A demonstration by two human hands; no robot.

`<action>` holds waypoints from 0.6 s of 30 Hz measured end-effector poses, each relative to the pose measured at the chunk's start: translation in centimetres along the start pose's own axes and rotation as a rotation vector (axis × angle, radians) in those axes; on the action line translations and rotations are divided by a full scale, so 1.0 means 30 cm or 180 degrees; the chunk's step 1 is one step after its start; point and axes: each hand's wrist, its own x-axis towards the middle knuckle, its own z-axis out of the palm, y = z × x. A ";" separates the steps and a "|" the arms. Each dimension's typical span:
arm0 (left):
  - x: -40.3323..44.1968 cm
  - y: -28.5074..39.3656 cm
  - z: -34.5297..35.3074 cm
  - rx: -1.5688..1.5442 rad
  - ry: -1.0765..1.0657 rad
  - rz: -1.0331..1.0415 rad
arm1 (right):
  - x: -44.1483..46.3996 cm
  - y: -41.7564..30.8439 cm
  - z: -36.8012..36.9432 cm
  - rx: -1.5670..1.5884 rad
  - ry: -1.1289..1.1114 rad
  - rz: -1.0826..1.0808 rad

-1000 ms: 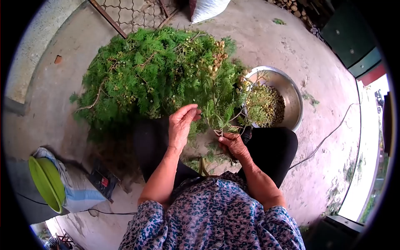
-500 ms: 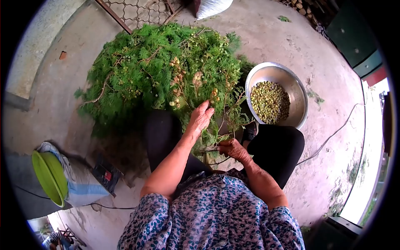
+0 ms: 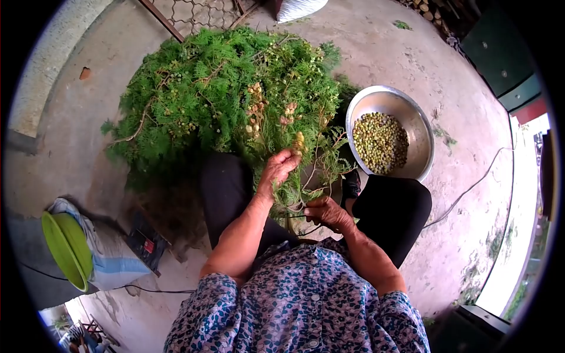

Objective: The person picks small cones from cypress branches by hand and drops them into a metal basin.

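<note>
A leafy branch [image 3: 315, 167] with thin brown stems lies across the front of a large heap of green foliage [image 3: 200, 88]. The fingers of my right hand [image 3: 329, 213] are closed on its stem end, between my knees. My left hand [image 3: 278, 170] is pinched at a yellowish cluster [image 3: 299, 141] on the branch, up and left of my right hand. Paler brown clusters [image 3: 255, 109] show just beyond it. To the right of the heap, a metal basin [image 3: 419, 138] holds many small green and yellow-brown cones [image 3: 379, 144].
My knees are on both sides of the branch. A green plastic basin [image 3: 62, 250] leans by a pale sack [image 3: 115, 259] at the lower left. A white sack [image 3: 300, 8] and a metal grate [image 3: 197, 15] lie beyond the heap. A cable [image 3: 465, 197] runs along the floor at right.
The branch has swung left, away from above the metal basin, uncovering the cones. My left hand has moved right and closed at the yellowish cluster. My right hand has shifted slightly lower.
</note>
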 end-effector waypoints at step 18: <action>-0.033 0.025 0.061 0.1242 -0.0770 0.0523 | -0.001 -0.027 -0.013 -0.0061 0.0101 0.0073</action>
